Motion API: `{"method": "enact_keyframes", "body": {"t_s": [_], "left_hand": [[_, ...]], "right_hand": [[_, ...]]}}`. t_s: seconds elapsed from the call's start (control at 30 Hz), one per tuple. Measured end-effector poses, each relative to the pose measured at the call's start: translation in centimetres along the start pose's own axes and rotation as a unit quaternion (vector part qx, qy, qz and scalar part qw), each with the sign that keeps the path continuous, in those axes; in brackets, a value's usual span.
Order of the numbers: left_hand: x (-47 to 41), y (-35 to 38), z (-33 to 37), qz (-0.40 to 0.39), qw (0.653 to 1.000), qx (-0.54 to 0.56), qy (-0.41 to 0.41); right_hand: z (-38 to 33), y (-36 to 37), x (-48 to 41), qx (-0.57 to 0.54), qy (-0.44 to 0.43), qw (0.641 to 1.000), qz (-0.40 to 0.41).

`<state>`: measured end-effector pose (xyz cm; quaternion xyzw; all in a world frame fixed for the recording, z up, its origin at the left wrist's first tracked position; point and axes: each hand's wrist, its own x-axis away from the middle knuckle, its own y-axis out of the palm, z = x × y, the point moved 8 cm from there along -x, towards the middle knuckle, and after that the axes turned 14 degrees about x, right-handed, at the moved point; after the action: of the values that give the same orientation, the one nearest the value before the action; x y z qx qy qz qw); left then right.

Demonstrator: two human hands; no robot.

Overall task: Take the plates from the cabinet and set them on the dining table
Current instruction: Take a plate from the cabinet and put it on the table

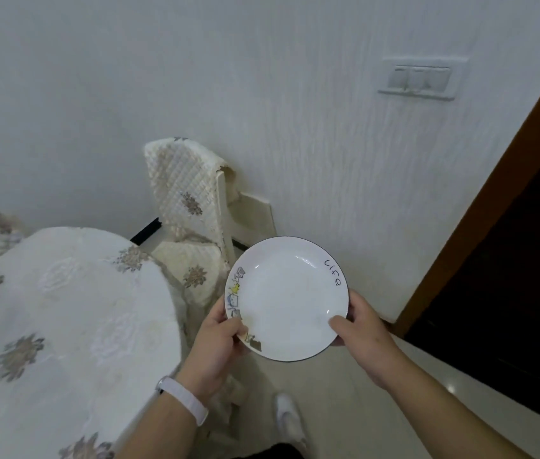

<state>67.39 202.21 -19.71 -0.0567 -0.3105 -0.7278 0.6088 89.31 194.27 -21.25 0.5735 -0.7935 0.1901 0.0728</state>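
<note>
A white plate (286,298) with a dark rim, small drawings on its left edge and the word "Life" on its right is held in the air in front of me. My left hand (217,339) grips its lower left rim, thumb on top. My right hand (359,329) grips its lower right rim, thumb over the edge. The dining table (63,326), covered with a white quilted cloth with grey flower patches, lies to the left of the plate. No cabinet is in view.
A chair (189,207) with a quilted cover stands against the white wall beside the table. A dark wooden door frame (493,200) runs along the right. A light switch (419,77) sits on the wall. My foot in a white slipper (290,419) is on the tiled floor.
</note>
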Motion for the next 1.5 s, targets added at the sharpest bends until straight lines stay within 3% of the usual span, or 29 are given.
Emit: {"method": "enact_keyframes", "body": {"t_s": [0.37, 0.63, 0.9, 1.13, 1.5], "left_hand": [[-13.3, -2.2, 4.9, 0.013, 0.997, 0.072, -0.027], [-20.9, -4.0, 12.6, -0.018, 0.992, 0.121, -0.009], [-22.9, -12.6, 17.1, 0.1, 0.987, 0.114, 0.045], [-22.6, -18.8, 18.3, 0.215, 0.959, 0.166, 0.081], [-26.9, -21.4, 22.3, 0.38, 0.886, 0.225, 0.142]], "right_hand": [[-5.3, 4.1, -13.7, 0.042, 0.023, 0.998, -0.033], [-11.4, 9.8, -24.1, 0.073, 0.005, 0.996, -0.057], [-15.8, 19.0, -29.6, 0.123, -0.024, 0.979, -0.163], [-17.8, 27.8, -34.3, 0.16, -0.051, 0.945, -0.28], [-22.8, 38.6, -44.9, 0.237, -0.102, 0.841, -0.476]]}}
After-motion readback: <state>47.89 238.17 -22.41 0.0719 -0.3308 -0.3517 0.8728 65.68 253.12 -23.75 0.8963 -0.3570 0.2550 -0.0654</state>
